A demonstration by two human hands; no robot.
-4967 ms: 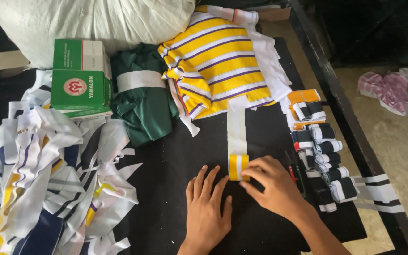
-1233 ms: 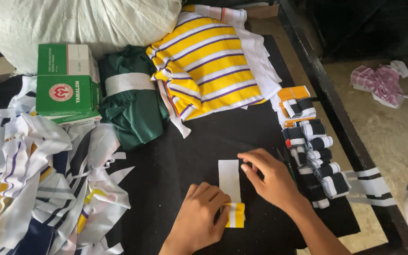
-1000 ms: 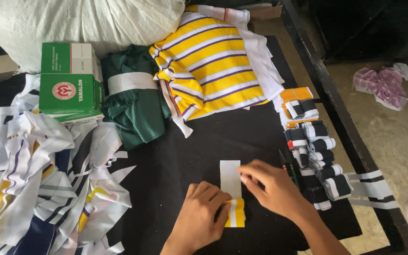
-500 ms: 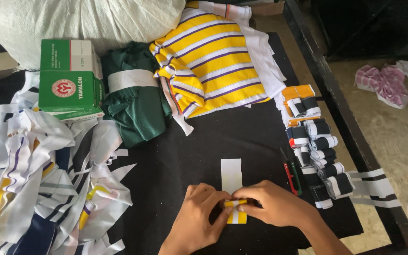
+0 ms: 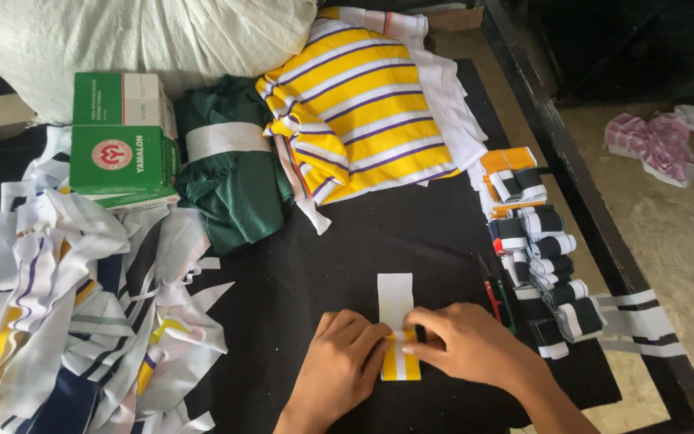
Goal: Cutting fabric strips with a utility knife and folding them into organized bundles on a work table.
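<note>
Head view. We see both hands meeting on a strip (image 5: pixel 396 317) of white cloth with a yellow-and-white striped lower end, lying flat on the black table (image 5: pixel 411 241) near its front edge. The left hand (image 5: pixel 339 374) lies palm down, fingers loosely curled, their tips pressing the strip's left edge where white meets stripes. The right hand (image 5: pixel 467 345) comes in from the right, thumb and fingertips pinching the strip at the same spot. Just right of the right hand lie pens (image 5: pixel 498 301) and a row of folded black-and-white rolls (image 5: pixel 548 265). Behind the strip we note a yellow striped shirt (image 5: pixel 363 112), a green garment (image 5: pixel 230 177) and green boxes (image 5: pixel 122 137); at far left, a heap of scraps (image 5: pixel 66 305).
</note>
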